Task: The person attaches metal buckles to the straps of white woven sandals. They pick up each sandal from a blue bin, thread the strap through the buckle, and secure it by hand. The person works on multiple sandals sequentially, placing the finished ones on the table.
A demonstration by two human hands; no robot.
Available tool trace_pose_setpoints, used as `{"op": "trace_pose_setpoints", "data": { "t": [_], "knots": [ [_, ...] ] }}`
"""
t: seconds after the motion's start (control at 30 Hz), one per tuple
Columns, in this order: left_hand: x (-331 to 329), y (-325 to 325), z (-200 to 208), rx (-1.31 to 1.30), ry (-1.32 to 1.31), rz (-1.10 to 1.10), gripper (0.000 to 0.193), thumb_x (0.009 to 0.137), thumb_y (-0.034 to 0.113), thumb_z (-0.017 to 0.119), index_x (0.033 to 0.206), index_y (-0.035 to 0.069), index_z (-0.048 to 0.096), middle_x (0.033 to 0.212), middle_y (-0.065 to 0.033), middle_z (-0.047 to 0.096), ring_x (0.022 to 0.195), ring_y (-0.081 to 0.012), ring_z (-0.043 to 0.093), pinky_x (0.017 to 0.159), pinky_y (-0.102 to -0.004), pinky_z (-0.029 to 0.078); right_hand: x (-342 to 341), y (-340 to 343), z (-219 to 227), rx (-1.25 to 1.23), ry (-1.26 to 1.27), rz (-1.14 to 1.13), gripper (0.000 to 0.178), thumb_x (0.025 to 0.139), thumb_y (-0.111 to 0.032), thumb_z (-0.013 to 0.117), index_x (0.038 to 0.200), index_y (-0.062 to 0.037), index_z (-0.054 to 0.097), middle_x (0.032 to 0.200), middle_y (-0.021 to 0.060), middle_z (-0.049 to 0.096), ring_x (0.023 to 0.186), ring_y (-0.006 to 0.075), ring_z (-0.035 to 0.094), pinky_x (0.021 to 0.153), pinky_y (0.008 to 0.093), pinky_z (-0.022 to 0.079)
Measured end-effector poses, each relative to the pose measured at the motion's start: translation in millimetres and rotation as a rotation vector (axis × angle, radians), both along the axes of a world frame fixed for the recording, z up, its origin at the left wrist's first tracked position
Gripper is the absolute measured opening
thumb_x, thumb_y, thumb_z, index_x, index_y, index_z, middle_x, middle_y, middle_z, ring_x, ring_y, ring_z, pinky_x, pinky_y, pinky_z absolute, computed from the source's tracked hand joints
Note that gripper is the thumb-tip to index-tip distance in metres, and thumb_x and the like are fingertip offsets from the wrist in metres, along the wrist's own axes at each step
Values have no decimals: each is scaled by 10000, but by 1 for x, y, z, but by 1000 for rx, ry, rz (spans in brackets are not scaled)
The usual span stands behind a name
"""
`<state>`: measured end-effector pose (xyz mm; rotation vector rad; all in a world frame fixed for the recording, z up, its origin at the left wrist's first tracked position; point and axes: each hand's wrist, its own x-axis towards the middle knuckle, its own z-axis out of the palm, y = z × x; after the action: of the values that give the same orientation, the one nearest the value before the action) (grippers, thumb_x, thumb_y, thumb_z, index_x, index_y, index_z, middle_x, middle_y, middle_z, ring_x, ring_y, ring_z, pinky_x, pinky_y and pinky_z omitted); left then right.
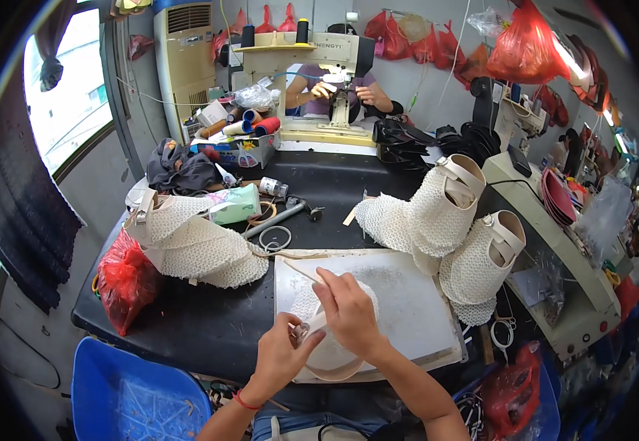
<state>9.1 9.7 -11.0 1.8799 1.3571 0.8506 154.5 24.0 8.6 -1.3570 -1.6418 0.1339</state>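
Woven white shoe upper (303,303) lies on a pale board (419,323), right under both hands. The left hand (281,349) pinches a white strap (318,322) by its buckle (302,330); the right hand (349,312) grips the strap too. This one looks partly done, its strap likely left to fix. Strapped uppers (217,253) left and right of the hands seem ready. Beyond the hands, past the black desk (319,176), a person (312,82) works at a sewing machine (279,65).

Cream strap (338,374), off-white uppers (220,251) with a mesh pattern, plain black table (187,323), and that tub (87,389) is seriously blue.
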Motion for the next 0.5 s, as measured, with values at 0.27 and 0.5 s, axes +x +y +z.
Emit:
{"op": "trace_pose_setpoints", "data": {
  "t": [0.27,0.5],
  "knots": [
    [-17,21,17,-553,-964,-221,364,830,41,639,1162,-40,513,914,-135,641,831,-159,632,762,-271,531,26,-20,48,15,279,254,220,870,-85,569,1082,-29,592,886,136,589,727,219,607,622,310,474],
    [-10,10,4,-217,-745,-270,304,850,30,595,1145,-16,536,960,-129,636,856,-147,622,778,-272,517,8,-45,37,-186,108,481,262,804,-18,638,1065,-38,631,885,65,634,817,136,602,686,238,486]
  ]
}}
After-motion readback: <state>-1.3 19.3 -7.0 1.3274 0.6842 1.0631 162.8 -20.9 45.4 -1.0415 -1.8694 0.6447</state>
